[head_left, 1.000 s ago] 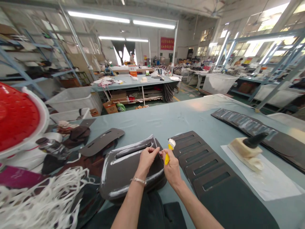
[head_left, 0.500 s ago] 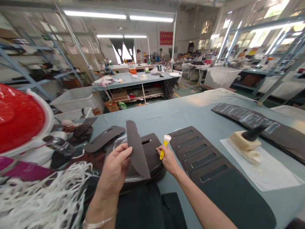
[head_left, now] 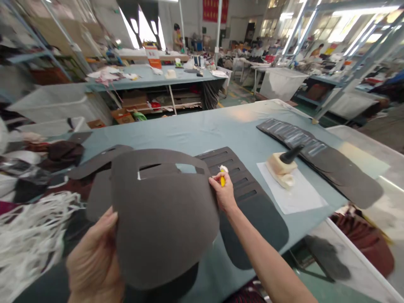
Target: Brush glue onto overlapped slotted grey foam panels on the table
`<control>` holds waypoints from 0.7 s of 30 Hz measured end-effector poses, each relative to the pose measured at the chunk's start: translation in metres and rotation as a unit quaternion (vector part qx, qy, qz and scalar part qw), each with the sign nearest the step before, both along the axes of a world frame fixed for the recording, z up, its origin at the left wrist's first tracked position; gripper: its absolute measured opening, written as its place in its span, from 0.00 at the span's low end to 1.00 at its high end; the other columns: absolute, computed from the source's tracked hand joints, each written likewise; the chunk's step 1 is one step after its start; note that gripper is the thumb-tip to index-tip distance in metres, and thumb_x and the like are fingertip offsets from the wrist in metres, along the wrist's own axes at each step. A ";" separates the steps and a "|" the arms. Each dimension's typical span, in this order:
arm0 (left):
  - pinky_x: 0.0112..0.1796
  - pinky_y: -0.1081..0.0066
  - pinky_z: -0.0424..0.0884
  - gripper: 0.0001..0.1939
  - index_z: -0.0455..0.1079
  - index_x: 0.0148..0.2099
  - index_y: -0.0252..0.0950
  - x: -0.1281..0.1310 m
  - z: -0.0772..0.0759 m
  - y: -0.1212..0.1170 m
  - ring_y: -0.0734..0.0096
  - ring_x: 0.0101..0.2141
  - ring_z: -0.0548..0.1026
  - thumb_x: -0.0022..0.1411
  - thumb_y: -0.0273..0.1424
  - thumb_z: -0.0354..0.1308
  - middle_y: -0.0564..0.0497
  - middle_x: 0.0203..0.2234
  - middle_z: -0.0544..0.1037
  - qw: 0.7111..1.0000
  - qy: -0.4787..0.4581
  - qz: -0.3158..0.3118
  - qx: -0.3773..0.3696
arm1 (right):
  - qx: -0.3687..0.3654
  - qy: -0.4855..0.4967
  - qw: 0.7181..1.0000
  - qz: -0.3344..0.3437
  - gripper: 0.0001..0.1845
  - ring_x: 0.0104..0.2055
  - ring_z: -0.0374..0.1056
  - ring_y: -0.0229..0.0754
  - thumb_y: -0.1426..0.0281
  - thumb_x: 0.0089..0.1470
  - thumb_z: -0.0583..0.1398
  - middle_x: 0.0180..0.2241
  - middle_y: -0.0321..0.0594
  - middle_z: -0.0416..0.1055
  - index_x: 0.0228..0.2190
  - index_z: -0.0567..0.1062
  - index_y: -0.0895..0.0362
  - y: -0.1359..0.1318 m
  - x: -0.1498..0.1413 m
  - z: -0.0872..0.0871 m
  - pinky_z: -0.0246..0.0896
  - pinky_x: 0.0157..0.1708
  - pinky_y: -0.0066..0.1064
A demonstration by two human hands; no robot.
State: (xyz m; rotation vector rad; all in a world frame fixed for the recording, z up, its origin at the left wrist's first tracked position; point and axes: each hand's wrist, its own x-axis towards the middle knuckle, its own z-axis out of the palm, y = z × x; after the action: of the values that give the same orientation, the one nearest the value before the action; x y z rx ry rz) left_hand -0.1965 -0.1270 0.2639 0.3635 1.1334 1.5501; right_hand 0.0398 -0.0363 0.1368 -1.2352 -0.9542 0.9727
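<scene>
A dark grey-brown panel (head_left: 167, 227) with rounded corners and a long slot near its top is held up in front of me. My left hand (head_left: 96, 256) is closed on its left edge. At its upper right edge, the fingertips of my right hand (head_left: 224, 193) pinch the panel. That same hand grips a small yellow-handled brush (head_left: 222, 179), its bristles white and pointing up. To the right, overlapping slotted panels (head_left: 252, 223) lie in a row on the table. Part of another dark piece (head_left: 97, 195) shows behind the raised panel on the left.
A cream block-like container (head_left: 280, 164) with a black cone stands on a white sheet (head_left: 303, 200). Farther right lies a row of panels (head_left: 341, 172) with shiny strips. White straps (head_left: 41, 231) are heaped at left. A bin (head_left: 356, 248) adjoins the table's right edge.
My left hand has lifted a panel off the pile and turned its broad face towards me. My right hand, still with the brush, has met its right edge. The view has swung right and down.
</scene>
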 end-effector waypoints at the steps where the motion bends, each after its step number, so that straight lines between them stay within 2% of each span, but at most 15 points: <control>1: 0.29 0.77 0.75 0.13 0.73 0.40 0.41 0.012 -0.019 -0.004 0.74 0.29 0.77 0.49 0.29 0.60 0.58 0.30 0.80 0.999 0.000 -0.015 -0.028 | -0.005 -0.040 0.999 -0.032 0.17 0.33 0.61 0.36 0.59 0.46 0.62 0.31 0.32 0.64 0.32 0.63 0.54 -0.011 0.030 -0.009 0.57 0.37 0.28; 4: 0.31 0.75 0.74 0.16 0.71 0.40 0.39 0.059 -0.085 -0.023 0.73 0.30 0.76 0.46 0.32 0.64 0.56 0.33 0.80 0.987 0.022 -0.113 -0.109 | -0.053 -0.207 0.971 -0.105 0.12 0.31 0.60 0.37 0.61 0.47 0.59 0.29 0.32 0.63 0.30 0.63 0.54 -0.050 0.125 -0.039 0.56 0.35 0.29; 7: 0.32 0.74 0.70 0.14 0.69 0.34 0.36 0.117 -0.157 -0.052 0.72 0.30 0.74 0.47 0.39 0.64 0.54 0.30 0.78 0.962 0.066 -0.219 -0.148 | -0.112 -0.343 0.925 -0.120 0.10 0.28 0.59 0.38 0.63 0.47 0.58 0.27 0.33 0.63 0.29 0.64 0.54 -0.084 0.209 -0.071 0.53 0.32 0.29; 9: 0.31 0.75 0.68 0.16 0.67 0.32 0.36 0.153 -0.198 -0.073 0.72 0.30 0.73 0.48 0.43 0.62 0.54 0.29 0.77 0.945 0.120 -0.254 -0.169 | -0.138 -0.394 0.902 -0.112 0.08 0.27 0.59 0.39 0.63 0.48 0.56 0.26 0.33 0.63 0.29 0.64 0.54 -0.100 0.250 -0.089 0.52 0.30 0.29; 11: 0.30 0.74 0.66 0.19 0.65 0.32 0.36 0.181 -0.229 -0.090 0.72 0.29 0.72 0.48 0.46 0.61 0.54 0.27 0.75 0.933 0.167 -0.259 -0.184 | -0.153 -0.430 0.884 -0.102 0.07 0.26 0.60 0.39 0.64 0.48 0.55 0.25 0.33 0.63 0.30 0.64 0.54 -0.109 0.277 -0.103 0.51 0.29 0.29; 13: 0.28 0.73 0.65 0.23 0.63 0.33 0.37 0.201 -0.251 -0.100 0.71 0.27 0.71 0.45 0.49 0.61 0.55 0.23 0.72 0.927 0.218 -0.237 -0.192 | -0.160 -0.456 0.871 -0.091 0.07 0.26 0.60 0.39 0.65 0.49 0.54 0.24 0.33 0.63 0.31 0.64 0.54 -0.113 0.293 -0.114 0.50 0.28 0.29; 15: 0.29 0.71 0.66 0.26 0.61 0.36 0.37 0.212 -0.264 -0.103 0.70 0.26 0.72 0.42 0.51 0.62 0.55 0.22 0.71 0.924 0.268 -0.199 -0.184 | -0.163 -0.469 0.864 -0.084 0.06 0.25 0.60 0.40 0.66 0.49 0.54 0.24 0.34 0.63 0.31 0.64 0.54 -0.112 0.302 -0.122 0.50 0.28 0.29; 18: 0.33 0.67 0.69 0.28 0.59 0.41 0.37 0.219 -0.274 -0.103 0.68 0.28 0.74 0.44 0.50 0.61 0.53 0.25 0.73 0.915 0.328 -0.170 -0.160 | -0.165 -0.471 0.863 -0.081 0.06 0.26 0.60 0.39 0.67 0.49 0.53 0.25 0.34 0.64 0.32 0.65 0.54 -0.110 0.308 -0.133 0.50 0.28 0.29; 21: 0.32 0.66 0.70 0.28 0.60 0.46 0.37 0.222 -0.276 -0.103 0.66 0.28 0.75 0.49 0.50 0.57 0.52 0.27 0.73 0.895 0.381 -0.179 -0.147 | -0.169 -0.475 0.860 -0.083 0.06 0.26 0.60 0.39 0.69 0.49 0.54 0.26 0.34 0.64 0.32 0.65 0.54 -0.108 0.311 -0.139 0.49 0.28 0.28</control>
State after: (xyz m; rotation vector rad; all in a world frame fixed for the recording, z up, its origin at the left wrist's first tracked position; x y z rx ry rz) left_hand 0.0259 -0.2303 -0.0119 0.9675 1.7555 0.8848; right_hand 0.3505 -0.1443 -0.0025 -2.1451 -1.4213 0.3443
